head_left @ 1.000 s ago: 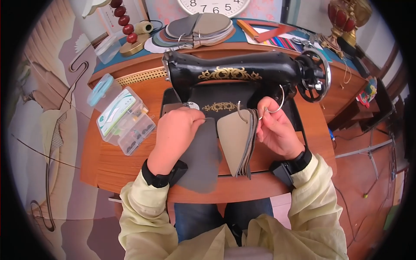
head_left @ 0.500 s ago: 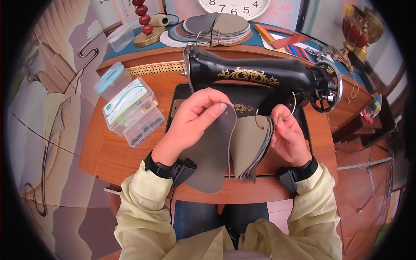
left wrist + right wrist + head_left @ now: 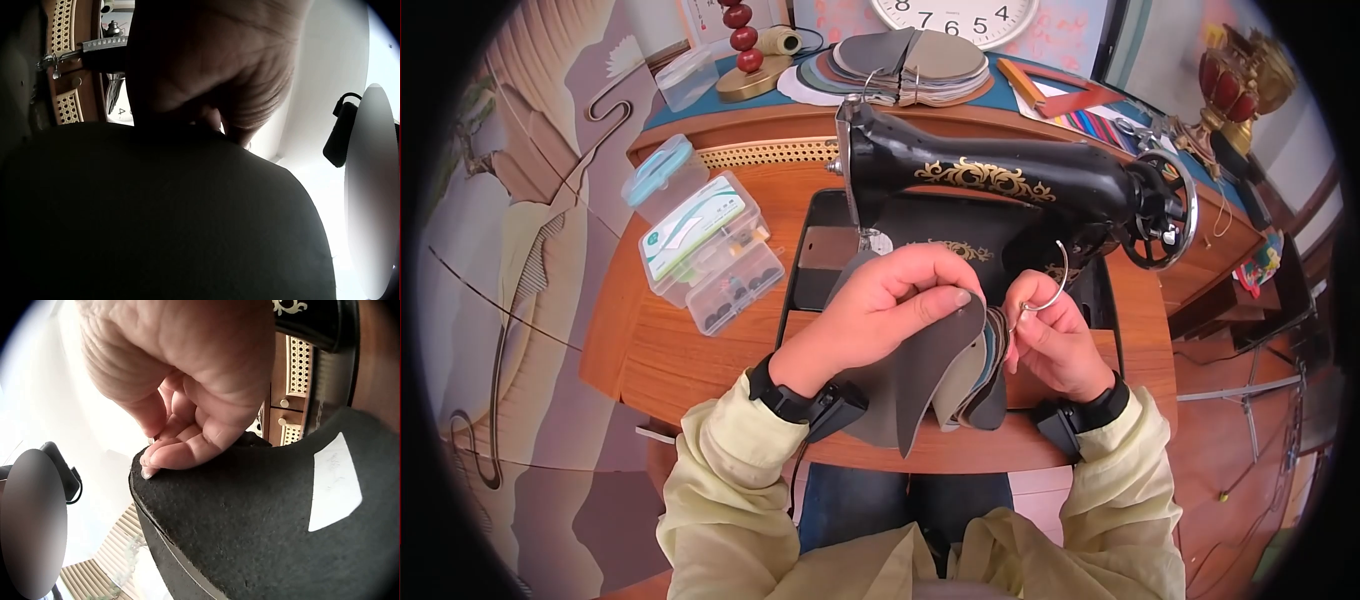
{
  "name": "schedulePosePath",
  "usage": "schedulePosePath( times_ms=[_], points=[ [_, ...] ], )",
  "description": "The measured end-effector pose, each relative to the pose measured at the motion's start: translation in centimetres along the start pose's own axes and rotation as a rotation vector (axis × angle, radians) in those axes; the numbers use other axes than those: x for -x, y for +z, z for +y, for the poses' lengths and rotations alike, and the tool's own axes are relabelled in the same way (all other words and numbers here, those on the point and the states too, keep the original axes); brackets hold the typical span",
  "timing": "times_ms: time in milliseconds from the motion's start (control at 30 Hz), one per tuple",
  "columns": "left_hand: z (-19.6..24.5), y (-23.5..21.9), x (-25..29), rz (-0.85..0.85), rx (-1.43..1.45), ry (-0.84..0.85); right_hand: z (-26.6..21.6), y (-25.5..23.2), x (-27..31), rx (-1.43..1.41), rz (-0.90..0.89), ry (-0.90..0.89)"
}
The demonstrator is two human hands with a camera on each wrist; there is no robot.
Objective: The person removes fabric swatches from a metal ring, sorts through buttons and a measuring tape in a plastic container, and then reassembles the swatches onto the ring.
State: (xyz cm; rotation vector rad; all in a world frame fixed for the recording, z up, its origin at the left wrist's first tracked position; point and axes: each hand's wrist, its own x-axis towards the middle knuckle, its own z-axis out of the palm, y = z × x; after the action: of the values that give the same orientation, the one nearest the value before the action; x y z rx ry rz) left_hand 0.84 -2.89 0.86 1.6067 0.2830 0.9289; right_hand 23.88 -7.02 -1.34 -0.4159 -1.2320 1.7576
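Note:
In the head view my left hand [image 3: 900, 305] pinches the upper end of a dark grey piece [image 3: 945, 365] between thumb and fingers. Beside it hangs a bundle of layered pieces [image 3: 980, 385] in beige, teal and grey. My right hand [image 3: 1055, 340] pinches an open metal ring [image 3: 1062, 280] at the bundle's upper right. The left wrist view shows a dark piece [image 3: 169, 212] below the left hand [image 3: 219, 62]. A dark piece with a white label [image 3: 334, 484] lies under the fingers of the right hand [image 3: 181, 381] in the right wrist view.
A black sewing machine [image 3: 1000, 170] stands behind the hands. Left of it are a clear compartment box [image 3: 705, 235] and its blue-handled companion [image 3: 662, 172]. On the back shelf lie a stack of rounded pieces [image 3: 945, 60], a red triangle [image 3: 1080, 100] and scissors [image 3: 1145, 135].
My left hand has brought the dark grey piece rightward, up against the layered bundle, and its end now overlaps the bundle's top. The right hand still holds the ring. The head view has shifted.

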Motion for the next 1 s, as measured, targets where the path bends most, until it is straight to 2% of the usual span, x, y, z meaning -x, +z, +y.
schedulePosePath(
  times_ms=[233, 433, 533, 633, 733, 767, 867, 1000],
  points=[
    [-0.4, 0.0, -0.2, -0.03, -0.034, -0.038, 0.1, 0.0, 0.0, 0.002, 0.033, -0.057],
    [-0.4, 0.6, -0.3, 0.033, -0.286, 0.032, -0.1, 0.3, -0.1, 0.018, 0.075, -0.063],
    [0.0, 0.5, -0.6, 0.032, -0.474, 0.123, -0.2, 0.4, -0.2, 0.02, 0.105, -0.041],
    [-0.6, 0.9, -0.5, 0.042, -0.394, 0.092, -0.2, 0.5, -0.3, 0.005, 0.121, -0.037],
    [-0.5, 1.0, -0.4, -0.034, -0.334, -0.018, -0.1, 0.3, -0.2, -0.031, 0.107, -0.039],
    [-0.6, 0.8, -0.4, -0.041, -0.52, 0.068, 0.0, 0.3, -0.1, -0.045, 0.097, -0.037],
    [-0.7, 1.0, -0.5, -0.014, -0.581, 0.179, 0.1, -0.1, -0.1, -0.075, 0.039, -0.05],
    [-0.2, 0.9, -0.4, -0.133, -0.344, -0.079, 0.2, 0.0, 0.0, -0.106, 0.031, -0.065]
  ],
)
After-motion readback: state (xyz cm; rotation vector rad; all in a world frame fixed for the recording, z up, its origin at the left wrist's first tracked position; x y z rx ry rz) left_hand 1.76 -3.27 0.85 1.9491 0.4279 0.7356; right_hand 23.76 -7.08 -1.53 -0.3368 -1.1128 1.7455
